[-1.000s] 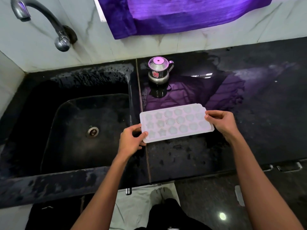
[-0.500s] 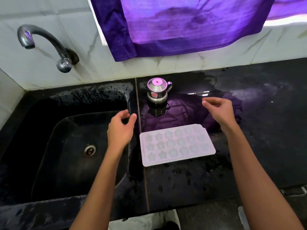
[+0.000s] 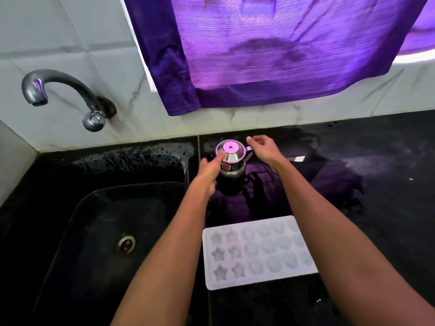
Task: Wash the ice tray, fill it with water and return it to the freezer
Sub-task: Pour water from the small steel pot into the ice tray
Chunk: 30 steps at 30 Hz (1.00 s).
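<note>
The white ice tray (image 3: 256, 251), with star and round cells, lies flat on the wet black counter (image 3: 376, 208) between my forearms, with neither hand on it. Behind it stands a small steel pot (image 3: 231, 161) with a lid and side handle. My left hand (image 3: 209, 170) reaches to the pot's left side, fingers straight and touching it near the lid. My right hand (image 3: 262, 147) hovers at the pot's handle on the right, fingers loosely curled, holding nothing.
A black sink (image 3: 106, 243) with a steel drain (image 3: 125, 245) fills the left. A grey tap (image 3: 58, 90) juts from the tiled wall above it. A purple cloth (image 3: 270, 48) hangs over the wall behind the counter.
Both hands let go of the ice tray, which now lies on the counter, and moved forward to the steel pot. My view tilted up toward the wall.
</note>
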Motion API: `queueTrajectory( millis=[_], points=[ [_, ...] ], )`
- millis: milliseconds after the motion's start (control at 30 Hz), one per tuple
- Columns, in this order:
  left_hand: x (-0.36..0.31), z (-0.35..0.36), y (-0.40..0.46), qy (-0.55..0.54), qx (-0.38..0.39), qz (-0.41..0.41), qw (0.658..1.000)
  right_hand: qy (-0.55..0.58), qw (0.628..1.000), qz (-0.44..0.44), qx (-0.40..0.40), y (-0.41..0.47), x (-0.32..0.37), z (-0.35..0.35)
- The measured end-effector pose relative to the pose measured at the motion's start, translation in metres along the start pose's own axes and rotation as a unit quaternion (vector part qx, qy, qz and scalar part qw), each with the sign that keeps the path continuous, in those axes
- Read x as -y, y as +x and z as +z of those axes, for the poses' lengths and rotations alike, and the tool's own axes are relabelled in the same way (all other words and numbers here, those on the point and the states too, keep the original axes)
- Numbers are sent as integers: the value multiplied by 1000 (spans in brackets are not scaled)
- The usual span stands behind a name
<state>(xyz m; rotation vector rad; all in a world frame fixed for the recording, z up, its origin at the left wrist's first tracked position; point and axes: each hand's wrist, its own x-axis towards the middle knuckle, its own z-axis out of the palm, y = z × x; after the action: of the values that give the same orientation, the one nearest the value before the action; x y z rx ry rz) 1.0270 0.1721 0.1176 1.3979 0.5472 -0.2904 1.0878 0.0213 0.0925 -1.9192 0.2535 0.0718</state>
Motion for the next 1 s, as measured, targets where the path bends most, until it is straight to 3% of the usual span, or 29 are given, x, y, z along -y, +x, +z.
queueTrajectory(
  millis=[100,200,367,533,733,1000],
  points=[
    [5,5,8,19,25,-10,999,-23,999,30,40,0,-12,7],
    [10,6,8,41,51,-14,998,49,991,80,95,-4,-18,12],
    [20,7,14,47,49,9,998,93,985,71,125,-3,-16,10],
    [25,3,15,47,55,30,997,94,988,39,117,-18,-18,8],
    [26,4,-23,9,58,135,989,117,990,-41,61,-67,6,-16],
    [36,15,-126,17,172,177,969,123,991,-49,20,-153,20,-87]
  ],
)
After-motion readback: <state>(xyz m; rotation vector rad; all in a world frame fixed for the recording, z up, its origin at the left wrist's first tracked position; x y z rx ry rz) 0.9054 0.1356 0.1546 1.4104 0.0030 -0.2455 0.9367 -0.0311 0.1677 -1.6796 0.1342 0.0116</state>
